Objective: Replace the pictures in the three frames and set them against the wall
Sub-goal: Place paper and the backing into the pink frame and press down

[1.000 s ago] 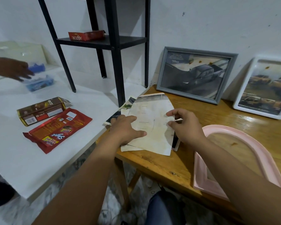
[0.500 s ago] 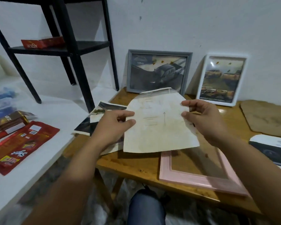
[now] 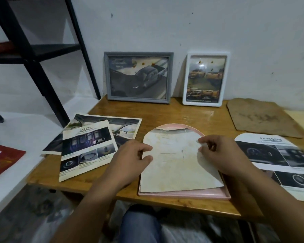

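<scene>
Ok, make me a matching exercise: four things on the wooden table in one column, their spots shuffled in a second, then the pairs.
Things:
1. grey frame
2. white frame
3. pink frame
4. arched sheet

Places:
A. flat at the table's front edge
B. leaning on the wall, right of the other leaning frame
C. pinched at both sides, left hand and right hand
D. leaning on the wall, nearest the black shelf

Pairs: 1-D, 2-B, 3-A, 4-C

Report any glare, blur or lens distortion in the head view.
Head view: dim, soft light; a pale glare patch on the wooden table before the white frame; the black shelf legs lean from wide-angle distortion; the red wrapper at the left edge is smeared; both hands and the arched paper are fairly sharp.
</scene>
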